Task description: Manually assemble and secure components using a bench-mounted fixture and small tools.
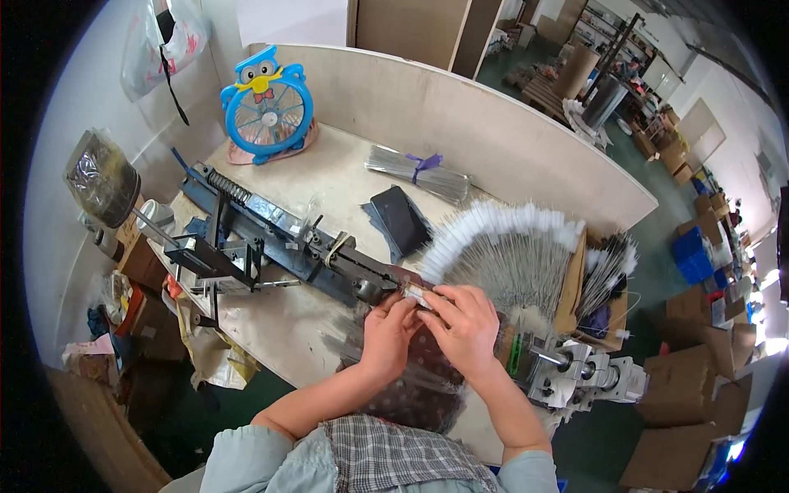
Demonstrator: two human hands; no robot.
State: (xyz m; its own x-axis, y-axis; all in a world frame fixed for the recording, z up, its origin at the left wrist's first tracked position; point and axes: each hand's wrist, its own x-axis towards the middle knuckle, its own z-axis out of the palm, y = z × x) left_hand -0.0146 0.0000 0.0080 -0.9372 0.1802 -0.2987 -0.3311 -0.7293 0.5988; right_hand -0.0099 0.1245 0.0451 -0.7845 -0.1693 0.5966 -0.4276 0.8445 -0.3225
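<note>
My left hand (388, 335) and my right hand (467, 327) meet at the near end of a long dark metal bench device (329, 256). The fingertips of both are pinched on a small whitish piece (417, 294); its exact kind is too small to make out. Just beyond my right hand, many thin wire brushes with white bristle ends (509, 246) lie fanned out in an arc. Beneath my forearms is a dark brown spotted cloth (419, 394), with thin wires lying across part of it.
A blue toy-shaped fan (269, 115) stands at the back left. Nearby lie a tied wire bundle (419, 171) and a black phone (398, 220). A silver metal machine (588, 374) sits at the right edge, beside an open carton (573, 287). A low partition (493, 115) bounds the table's back.
</note>
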